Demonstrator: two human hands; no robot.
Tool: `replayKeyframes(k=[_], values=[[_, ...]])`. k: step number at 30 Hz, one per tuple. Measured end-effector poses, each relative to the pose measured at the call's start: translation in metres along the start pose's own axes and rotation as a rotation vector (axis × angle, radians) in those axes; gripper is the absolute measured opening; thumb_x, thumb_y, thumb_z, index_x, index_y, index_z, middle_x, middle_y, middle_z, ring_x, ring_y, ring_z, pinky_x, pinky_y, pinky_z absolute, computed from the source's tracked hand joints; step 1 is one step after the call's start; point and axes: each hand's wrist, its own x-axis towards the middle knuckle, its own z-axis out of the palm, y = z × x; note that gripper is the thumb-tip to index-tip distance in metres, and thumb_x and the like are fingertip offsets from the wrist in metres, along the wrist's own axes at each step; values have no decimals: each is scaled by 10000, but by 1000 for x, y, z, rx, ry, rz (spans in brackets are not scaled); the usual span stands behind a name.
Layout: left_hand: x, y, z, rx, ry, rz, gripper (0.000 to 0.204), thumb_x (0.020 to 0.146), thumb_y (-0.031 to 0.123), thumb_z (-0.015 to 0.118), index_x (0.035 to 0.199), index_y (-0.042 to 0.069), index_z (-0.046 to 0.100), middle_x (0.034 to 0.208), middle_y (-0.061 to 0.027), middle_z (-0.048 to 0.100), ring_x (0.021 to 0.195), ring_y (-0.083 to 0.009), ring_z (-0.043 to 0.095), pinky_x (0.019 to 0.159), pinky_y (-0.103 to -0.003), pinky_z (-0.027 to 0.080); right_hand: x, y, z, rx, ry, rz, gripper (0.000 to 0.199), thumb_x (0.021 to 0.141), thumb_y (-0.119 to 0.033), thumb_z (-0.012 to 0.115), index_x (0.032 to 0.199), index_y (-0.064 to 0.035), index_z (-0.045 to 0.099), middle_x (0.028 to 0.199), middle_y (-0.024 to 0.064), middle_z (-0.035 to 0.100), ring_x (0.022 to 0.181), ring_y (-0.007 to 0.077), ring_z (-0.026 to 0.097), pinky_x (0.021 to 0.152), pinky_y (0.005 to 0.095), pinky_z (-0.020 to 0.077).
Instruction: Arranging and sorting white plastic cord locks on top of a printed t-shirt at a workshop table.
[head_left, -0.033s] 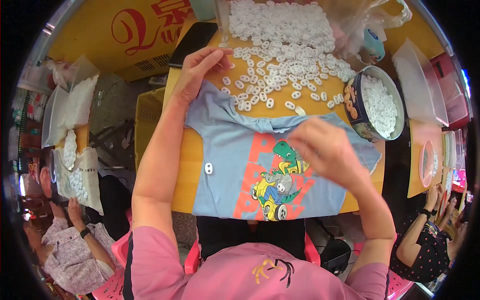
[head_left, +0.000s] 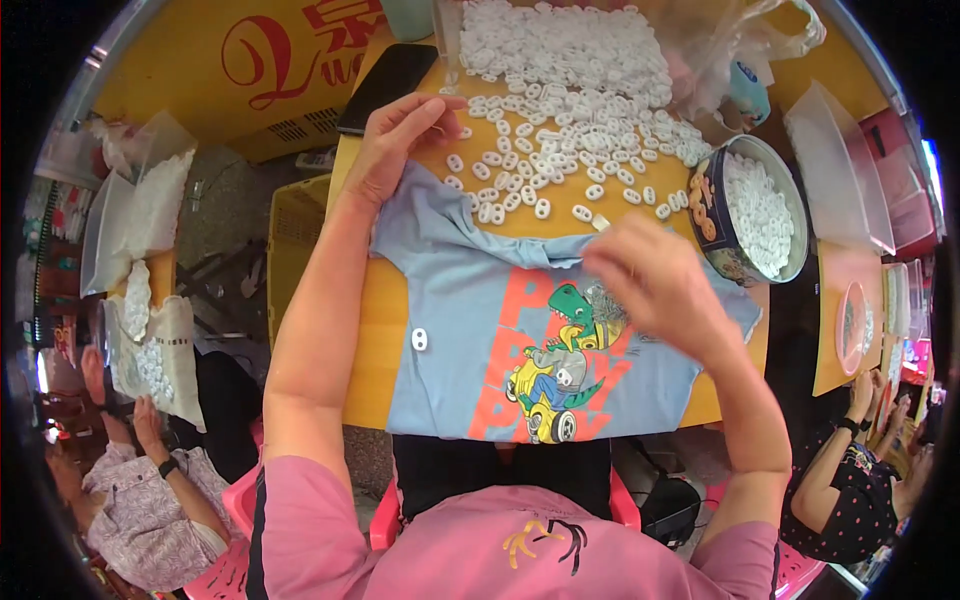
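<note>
A light blue T-shirt (head_left: 470, 300) with a dinosaur-and-car print lies flat on the yellow table (head_left: 365, 330). One small white plastic piece (head_left: 420, 340) rests on its left side. My left hand (head_left: 395, 140) lies on the shirt's upper left corner, fingers stretched toward the big heap of white plastic pieces (head_left: 570, 70). My right hand (head_left: 655, 285) hovers, blurred, over the shirt's collar with its fingers drawn together. A white piece (head_left: 600, 222) sits right at its fingertips; whether it is gripped cannot be made out.
A round tin (head_left: 700, 215) filled with white pieces stands at the right. A black phone (head_left: 390, 80), a clear plastic bag (head_left: 745, 45) and a clear box (head_left: 840, 170) ring the table. Other people sit at lower left (head_left: 130, 500) and lower right (head_left: 850, 470).
</note>
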Motion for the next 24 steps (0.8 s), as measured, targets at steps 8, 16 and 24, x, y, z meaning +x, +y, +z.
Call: replayKeyframes(k=[8, 16, 24], values=[[2, 3, 3, -14, -14, -8, 325, 992, 293, 643, 1167, 30, 718, 923, -37, 720, 856, -92, 639, 816, -232, 491, 64, 56, 24, -150, 76, 106, 208, 918, -151, 695, 1067, -6, 678, 950, 134, 653, 780, 270, 650, 680, 361, 507], [5, -4, 6, 55, -17, 21, 296, 995, 249, 654, 1171, 17, 710, 923, -26, 714, 839, -80, 623, 767, -228, 486, 83, 44, 44, -331, 61, 140, 197, 897, -146, 697, 1076, -63, 693, 998, 105, 672, 861, 291, 682, 710, 400, 536], [1, -4, 4, 123, 6, -34, 298, 1028, 240, 603, 1213, 25, 693, 942, -30, 719, 870, -75, 613, 802, -223, 475, 67, 28, 34, -259, 45, -91, 267, 847, -26, 660, 1095, -103, 717, 1217, 127, 612, 961, 327, 664, 781, 414, 544]])
